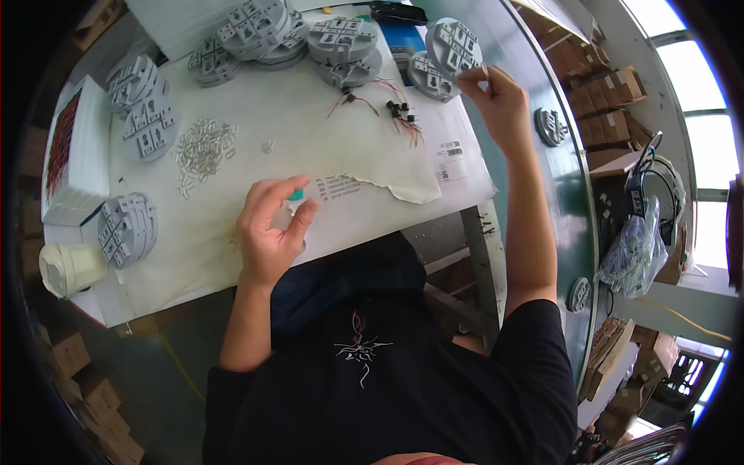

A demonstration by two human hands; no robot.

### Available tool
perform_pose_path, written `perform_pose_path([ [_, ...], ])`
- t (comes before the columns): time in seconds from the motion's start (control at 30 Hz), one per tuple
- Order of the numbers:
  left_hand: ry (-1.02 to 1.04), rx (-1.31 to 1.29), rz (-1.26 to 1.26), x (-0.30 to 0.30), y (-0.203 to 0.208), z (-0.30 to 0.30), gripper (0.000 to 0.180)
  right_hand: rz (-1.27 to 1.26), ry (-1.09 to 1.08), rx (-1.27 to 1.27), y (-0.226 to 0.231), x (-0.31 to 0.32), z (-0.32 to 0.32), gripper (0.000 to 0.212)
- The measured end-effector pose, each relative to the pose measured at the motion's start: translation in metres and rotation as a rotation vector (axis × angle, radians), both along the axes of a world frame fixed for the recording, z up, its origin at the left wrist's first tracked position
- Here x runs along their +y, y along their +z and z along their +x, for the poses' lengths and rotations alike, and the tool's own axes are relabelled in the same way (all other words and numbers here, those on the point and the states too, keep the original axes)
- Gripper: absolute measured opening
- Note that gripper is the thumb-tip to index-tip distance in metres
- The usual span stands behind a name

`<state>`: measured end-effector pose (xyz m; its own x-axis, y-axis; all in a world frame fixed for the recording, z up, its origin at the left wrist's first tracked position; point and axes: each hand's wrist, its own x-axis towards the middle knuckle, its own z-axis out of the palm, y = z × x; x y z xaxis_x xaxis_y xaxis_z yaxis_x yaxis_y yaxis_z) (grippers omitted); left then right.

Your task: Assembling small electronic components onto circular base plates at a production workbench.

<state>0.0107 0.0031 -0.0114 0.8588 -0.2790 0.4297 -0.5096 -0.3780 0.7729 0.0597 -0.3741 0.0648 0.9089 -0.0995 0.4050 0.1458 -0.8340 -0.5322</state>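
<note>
The round grey plastic disc with raised blocks (pixel 455 45) sits just beyond the pinched fingers of the right hand (pixel 502 106); whether they grip it, I cannot tell. It looks light, stiff, best held by its rim. The left hand (pixel 267 231) curls loosely, thumb apart, over the white paper-covered surface (pixel 291 116).

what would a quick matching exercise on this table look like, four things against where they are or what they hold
1. left hand
2. right hand
3. cup-like container
4. foam box

A. holds red wires
B. by the upper-right grey discs
C. near the torn paper
D. lower-left corner of the table

Pairs: 1-C, 2-B, 3-D, 4-A
</note>
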Motion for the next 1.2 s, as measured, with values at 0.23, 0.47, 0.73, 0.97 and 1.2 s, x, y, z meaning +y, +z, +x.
perform_pose_path([
  [0.23, 0.06, -0.057, -0.049, -0.01, 0.018, -0.004, 0.083, 0.087, 0.531, 0.208, -0.018, 0.097, -0.026, 0.016],
  [0.47, -0.09, -0.019, 0.148, -0.006, 0.015, -0.006, 0.09, -0.174, 0.216, 0.206, -0.032, 0.102, 0.044, 0.027],
  [0.73, -0.093, -0.091, 0.069, -0.003, 0.021, -0.004, 0.073, 0.242, 0.335, 0.315, -0.006, 0.116, 0.023, 0.023],
  [0.97, -0.257, 0.384, -0.416, 0.007, 0.048, 0.011, 0.034, 0.984, 0.684, 0.53, -0.007, 0.138, -0.035, 0.019],
  [1.2, -0.368, 0.608, -0.495, 0.004, 0.043, 0.01, 0.02, 0.693, 0.793, 0.206, -0.017, 0.148, -0.047, 0.021],
])
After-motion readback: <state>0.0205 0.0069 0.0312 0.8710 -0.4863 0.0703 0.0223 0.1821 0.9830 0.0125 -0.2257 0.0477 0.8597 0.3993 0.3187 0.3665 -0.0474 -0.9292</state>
